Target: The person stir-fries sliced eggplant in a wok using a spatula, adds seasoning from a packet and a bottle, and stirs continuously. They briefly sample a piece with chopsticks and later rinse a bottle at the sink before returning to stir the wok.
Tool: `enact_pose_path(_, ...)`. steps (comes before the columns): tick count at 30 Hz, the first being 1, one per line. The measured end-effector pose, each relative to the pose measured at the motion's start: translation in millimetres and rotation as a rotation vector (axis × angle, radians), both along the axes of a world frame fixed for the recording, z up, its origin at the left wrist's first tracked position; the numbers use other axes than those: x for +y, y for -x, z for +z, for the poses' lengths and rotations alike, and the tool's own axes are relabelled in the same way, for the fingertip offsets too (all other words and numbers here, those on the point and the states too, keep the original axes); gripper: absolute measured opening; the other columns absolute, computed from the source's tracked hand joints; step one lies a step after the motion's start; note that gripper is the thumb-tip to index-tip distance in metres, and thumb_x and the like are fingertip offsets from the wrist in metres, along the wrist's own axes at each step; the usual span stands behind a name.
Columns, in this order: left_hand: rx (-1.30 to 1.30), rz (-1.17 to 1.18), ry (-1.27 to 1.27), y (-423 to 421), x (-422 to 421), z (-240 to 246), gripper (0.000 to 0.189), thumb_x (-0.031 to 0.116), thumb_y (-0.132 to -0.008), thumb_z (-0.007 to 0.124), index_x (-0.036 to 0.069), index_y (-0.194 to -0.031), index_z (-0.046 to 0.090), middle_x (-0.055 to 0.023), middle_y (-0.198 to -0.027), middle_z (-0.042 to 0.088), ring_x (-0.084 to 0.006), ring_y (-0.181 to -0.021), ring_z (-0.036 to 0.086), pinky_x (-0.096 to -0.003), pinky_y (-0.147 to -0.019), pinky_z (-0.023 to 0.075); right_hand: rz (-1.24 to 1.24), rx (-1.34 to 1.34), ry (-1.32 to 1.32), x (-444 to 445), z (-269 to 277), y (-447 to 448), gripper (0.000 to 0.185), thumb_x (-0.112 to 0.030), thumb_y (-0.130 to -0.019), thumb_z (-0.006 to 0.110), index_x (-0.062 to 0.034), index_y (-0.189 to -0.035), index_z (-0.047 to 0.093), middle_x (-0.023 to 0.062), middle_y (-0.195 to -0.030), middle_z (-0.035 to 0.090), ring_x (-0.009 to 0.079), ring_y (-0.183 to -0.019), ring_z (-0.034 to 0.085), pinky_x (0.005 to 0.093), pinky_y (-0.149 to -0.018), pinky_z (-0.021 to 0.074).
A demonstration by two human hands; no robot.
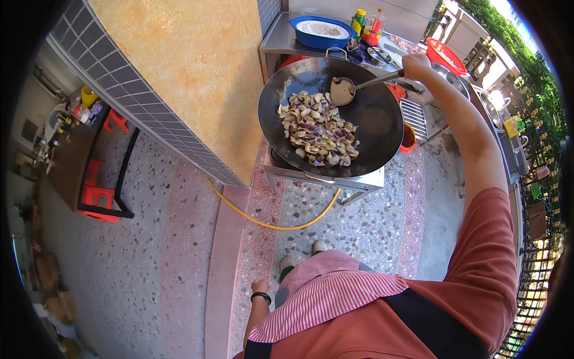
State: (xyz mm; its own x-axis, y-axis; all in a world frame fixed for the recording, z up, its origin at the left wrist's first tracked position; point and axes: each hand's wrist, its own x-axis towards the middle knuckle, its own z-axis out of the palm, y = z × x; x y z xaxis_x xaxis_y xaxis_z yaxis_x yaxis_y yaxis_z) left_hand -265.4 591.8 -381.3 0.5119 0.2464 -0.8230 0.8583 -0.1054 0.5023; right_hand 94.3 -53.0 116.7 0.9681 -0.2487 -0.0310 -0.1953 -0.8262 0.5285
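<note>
My right hand (417, 66) is closed around the handle of a long metal wok ladle (343, 91). The ladle's bowl rests against the inside of a large dark wok (376, 134), at its far side. Left of the ladle lies a heap of chopped eggplant (314, 130) with purple skin. The wok sits on a metal stand (372, 178) and has a loop handle at its near and far rims. Low at my left side hangs my left hand (260, 285), away from the wok, a dark bangle on its wrist. Its fingers look loosely curled; whether they are closed cannot be told.
A steel counter (280, 42) behind the wok carries a blue basin (320, 33) of white contents, bottles (358, 20) and a red basket (445, 56). A tiled pillar (179, 80) stands at the left. A yellow hose (269, 225) curves across the floor before my feet.
</note>
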Motion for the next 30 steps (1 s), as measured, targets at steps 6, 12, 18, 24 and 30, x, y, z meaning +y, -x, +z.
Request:
enact_pose_path(6, 0.098, -0.058, -0.066, 34, 17, -7, 0.024, 0.014, -0.080, 0.052, -0.005, -0.071, 0.063, -0.0131, -0.062, 0.061, -0.0232, -0.051, 0.062, -0.0322, -0.046, 0.0491, 0.748, -0.079, 0.231, 105, 3, -36, 0.005, -0.013, -0.080, 0.063, -0.0113, -0.082, 0.067, 0.0049, -0.082, 0.064, 0.0208, -0.087, 0.062, 0.0335, -0.076, 0.0457)
enact_pose_path(12, 0.100, -0.108, -0.006, 10, 23, -22, 0.023, 0.010, -0.078, 0.048, -0.008, -0.080, 0.061, -0.0174, -0.072, 0.062, -0.0259, -0.057, 0.063, -0.0336, -0.049, 0.0509, 0.970, 0.060, 0.350, 151, 39, 67, 0.024, -0.009, -0.079, 0.062, -0.0073, -0.102, 0.057, 0.0042, -0.097, 0.057, 0.0166, -0.095, 0.055, 0.0299, -0.089, 0.0401)
enact_pose_path(18, -0.114, -0.515, -0.158, -42, 35, -35, 0.023, 0.013, -0.077, 0.047, -0.002, -0.068, 0.062, -0.0163, -0.062, 0.060, -0.0264, -0.054, 0.061, -0.0391, -0.054, 0.0489, 0.667, -0.103, 0.352, 175, 73, 165, 0.029, -0.007, -0.076, 0.068, -0.0131, -0.104, 0.064, 0.0059, -0.101, 0.061, 0.0186, -0.093, 0.061, 0.0305, -0.079, 0.0473)
enact_pose_path(24, -0.124, -0.262, 0.013, -62, 46, -32, 0.024, 0.015, -0.080, 0.049, -0.001, -0.068, 0.062, -0.0140, -0.060, 0.059, -0.0232, -0.051, 0.058, -0.0375, -0.050, 0.0457, 0.573, -0.118, 0.360, 191, 105, 209, 0.026, -0.006, -0.076, 0.067, -0.0167, -0.100, 0.067, 0.0081, -0.088, 0.064, 0.0218, -0.084, 0.066, 0.0330, -0.073, 0.0503)
enact_pose_path(30, -0.059, -0.345, -0.070, -50, 61, -31, 0.017, 0.012, -0.078, 0.050, 0.000, -0.072, 0.062, -0.0126, -0.061, 0.058, -0.0215, -0.054, 0.058, -0.0362, -0.048, 0.0436, 0.444, 0.055, 0.323, 205, 44, 196, 0.010, -0.009, -0.074, 0.067, -0.0123, -0.083, 0.070, 0.0061, -0.082, 0.064, 0.0201, -0.083, 0.065, 0.0317, -0.070, 0.0488)
